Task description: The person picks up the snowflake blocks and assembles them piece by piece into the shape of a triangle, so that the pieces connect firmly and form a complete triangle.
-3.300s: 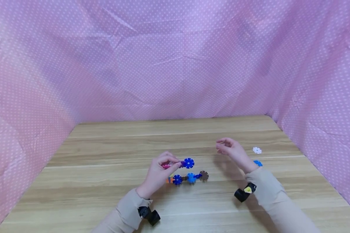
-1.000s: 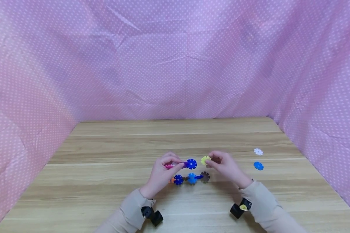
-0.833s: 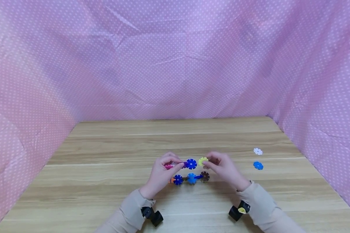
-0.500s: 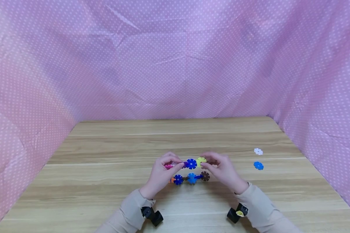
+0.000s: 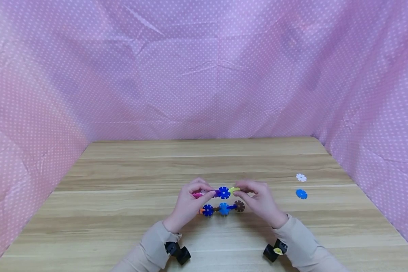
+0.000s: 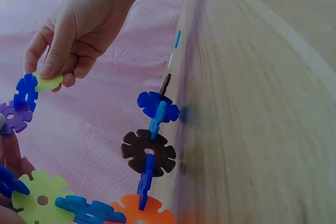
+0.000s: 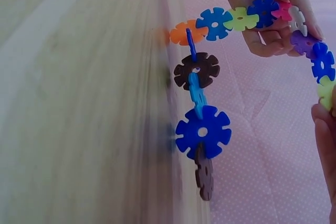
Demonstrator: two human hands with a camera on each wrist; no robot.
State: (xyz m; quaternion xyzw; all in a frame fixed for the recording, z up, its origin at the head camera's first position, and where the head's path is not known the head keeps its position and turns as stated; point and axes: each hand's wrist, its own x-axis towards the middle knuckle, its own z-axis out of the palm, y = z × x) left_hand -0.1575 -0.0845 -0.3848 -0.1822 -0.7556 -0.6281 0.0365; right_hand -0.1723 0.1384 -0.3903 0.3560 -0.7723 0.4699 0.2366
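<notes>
A chain of slotted plastic snowflake discs hangs from my left hand [image 5: 187, 206], whose thumb and fingers pinch it near the purple disc [image 7: 303, 44] and white disc [image 7: 297, 20]. At its upper end, a dark blue disc [image 5: 224, 193] sticks out past the left fingertips. My right hand [image 5: 262, 200] pinches a yellow disc [image 6: 48, 83], tilted nearly edge-on, its rim meeting that blue disc. The chain's other stretch runs through an orange disc [image 7: 185, 33], a dark brown disc [image 7: 196, 71] and a light blue disc [image 5: 224, 209] to a brown end disc [image 5: 239, 206].
To the right on the wooden table [image 5: 139, 162] lie a loose white disc [image 5: 301, 177] and a loose blue disc [image 5: 301, 194]. Pink dotted cloth [image 5: 204, 75] walls in the back and sides. Each wrist wears a black camera [image 5: 181, 255].
The right hand has come in leftward and down, bringing the yellow disc from apart up against the dark blue disc and turning it edge-on. The left hand has barely moved.
</notes>
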